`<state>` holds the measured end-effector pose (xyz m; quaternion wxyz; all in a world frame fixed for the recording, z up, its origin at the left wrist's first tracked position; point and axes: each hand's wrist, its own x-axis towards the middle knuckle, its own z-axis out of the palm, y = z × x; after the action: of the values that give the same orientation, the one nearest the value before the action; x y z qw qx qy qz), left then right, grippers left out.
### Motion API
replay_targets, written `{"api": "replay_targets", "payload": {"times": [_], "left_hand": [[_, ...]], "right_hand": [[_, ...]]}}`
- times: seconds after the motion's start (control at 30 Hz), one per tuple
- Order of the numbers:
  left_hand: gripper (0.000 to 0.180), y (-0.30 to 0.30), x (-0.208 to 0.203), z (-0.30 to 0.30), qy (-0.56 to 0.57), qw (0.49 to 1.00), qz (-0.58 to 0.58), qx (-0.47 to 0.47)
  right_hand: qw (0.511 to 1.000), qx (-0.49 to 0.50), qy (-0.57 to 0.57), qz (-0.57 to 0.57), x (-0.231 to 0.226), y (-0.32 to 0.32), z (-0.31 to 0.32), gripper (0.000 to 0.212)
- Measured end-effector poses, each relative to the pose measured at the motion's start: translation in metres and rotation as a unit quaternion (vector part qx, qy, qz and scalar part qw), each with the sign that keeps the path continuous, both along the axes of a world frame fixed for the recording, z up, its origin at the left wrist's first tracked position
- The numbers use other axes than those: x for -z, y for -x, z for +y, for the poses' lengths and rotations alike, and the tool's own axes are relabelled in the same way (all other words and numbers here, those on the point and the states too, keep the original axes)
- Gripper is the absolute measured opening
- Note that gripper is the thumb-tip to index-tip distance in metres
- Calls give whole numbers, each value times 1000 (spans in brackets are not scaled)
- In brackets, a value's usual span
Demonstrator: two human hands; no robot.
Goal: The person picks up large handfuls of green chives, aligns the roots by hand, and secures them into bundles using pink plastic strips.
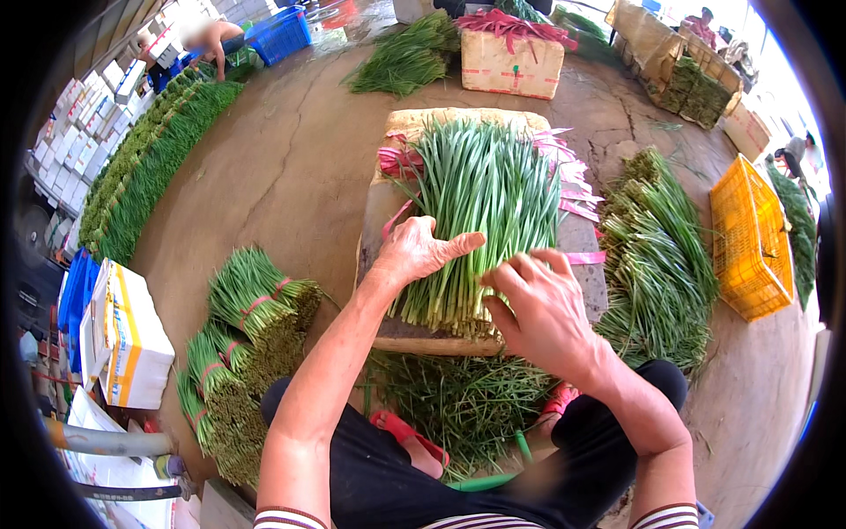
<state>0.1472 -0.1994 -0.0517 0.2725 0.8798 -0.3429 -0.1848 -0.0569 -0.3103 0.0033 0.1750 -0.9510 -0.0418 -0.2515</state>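
Note:
A thick heap of green chives (pixel 480 198) lies on a board-topped stand (pixel 388 207) in front of me, its pale cut ends toward me. My left hand (pixel 423 249) rests at the left side of the heap, thumb stretched across the stalks; it is open, its other fingers partly hidden. Over the lower right of the stalks, my right hand (pixel 539 304) has bent fingers drawn toward the thumb in a pinch. Whatever is between its fingertips is too small to make out. Pink ribbons (pixel 577 207) lie along the stand's right side, with more at its left.
Tied chive bundles (pixel 251 295) stand at my left beside a white foam box (pixel 132 339). Loose chives (pixel 656 256) pile up at the right near a yellow crate (pixel 749 238). Trimmings (pixel 458 397) cover the floor between my feet. A person (pixel 216 40) bends over chives at the far left.

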Motion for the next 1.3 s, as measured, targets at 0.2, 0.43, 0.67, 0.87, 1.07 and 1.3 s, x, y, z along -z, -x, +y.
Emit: {"api": "replay_targets", "payload": {"times": [0.2, 0.43, 0.67, 0.87, 1.07, 1.3], "left_hand": [[100, 4, -8, -3, -16, 999, 26, 16], [96, 0, -6, 6, -1, 999, 52, 3], [103, 4, -12, 0, -1, 997, 73, 7], [96, 8, -10, 5, 24, 994, 109, 0], [92, 8, -4, 9, 59, 989, 132, 2], [95, 28, -23, 10, 57, 989, 135, -35]], "right_hand": [[996, -13, 83, 23, 26, -12, -12, 9], [984, -76, -127, 103, 12, 14, -3, 12], [997, 53, 36, 31, 15, -4, 0, 13], [999, -7, 25, 21, 25, 7, 2, 11], [962, -125, -182, 164, 8, 39, 18, 10], [954, 158, -173, 186, 18, -23, -21, 29]]}}
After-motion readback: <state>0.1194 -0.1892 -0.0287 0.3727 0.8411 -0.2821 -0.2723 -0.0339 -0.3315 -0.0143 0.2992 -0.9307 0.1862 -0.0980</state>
